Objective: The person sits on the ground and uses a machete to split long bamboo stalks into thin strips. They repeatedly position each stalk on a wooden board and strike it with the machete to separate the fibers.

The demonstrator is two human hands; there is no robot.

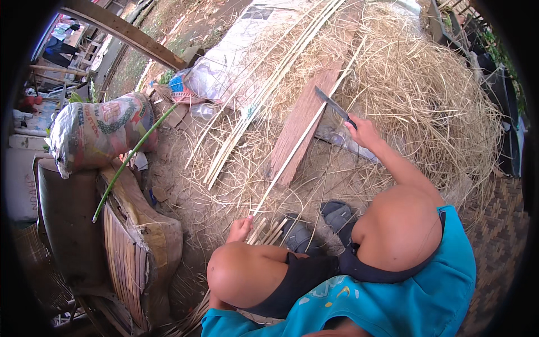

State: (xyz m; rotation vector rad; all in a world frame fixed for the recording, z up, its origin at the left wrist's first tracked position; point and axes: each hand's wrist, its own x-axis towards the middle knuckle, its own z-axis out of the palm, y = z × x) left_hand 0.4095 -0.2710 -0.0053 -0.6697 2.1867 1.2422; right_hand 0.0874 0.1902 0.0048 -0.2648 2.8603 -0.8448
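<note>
In my right hand (364,132) is a knife (332,103) with a dark handle, its blade lying across a long pale bamboo strip (304,135). My left hand (240,229) grips the near end of that strip, close to my left knee. The strip slants away from me over a brown wooden board (297,126) on the ground and runs on past the blade toward the shavings. Between my left hand and my sandals, several cut strip ends (268,231) stick out.
A bundle of long strips (247,121) lies left of the board. Heaped shavings (426,101) spread on the right. At left, a green bamboo stick (133,154) leans by a stuffed sack (101,130) and a worn wooden seat (137,241). Sandals (338,216) are before me.
</note>
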